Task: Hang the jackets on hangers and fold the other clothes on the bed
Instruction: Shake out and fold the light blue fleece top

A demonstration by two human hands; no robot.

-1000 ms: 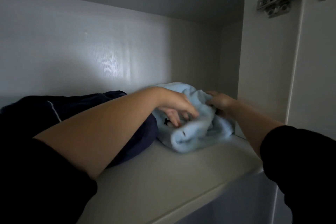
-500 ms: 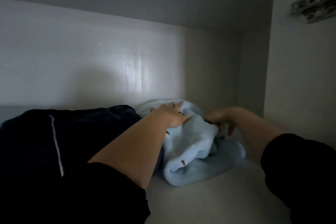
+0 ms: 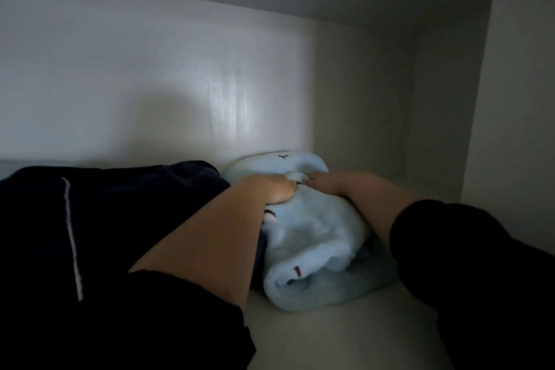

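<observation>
Head cam looks like the put-away step: your folded blue fleece (image 3: 312, 237) sits on the wardrobe shelf (image 3: 330, 336), touching the navy garment (image 3: 120, 219). Your left hand (image 3: 270, 192) curls into its top. Your right hand (image 3: 333, 186) lies on it, too dim to tell if it grips. Next I'd square it up and let go

No legible txt, labels or nos. Only small dark-red stitched marks on light-blue fleece garment (image 3: 315, 228), top & front roll; not letters.
</observation>
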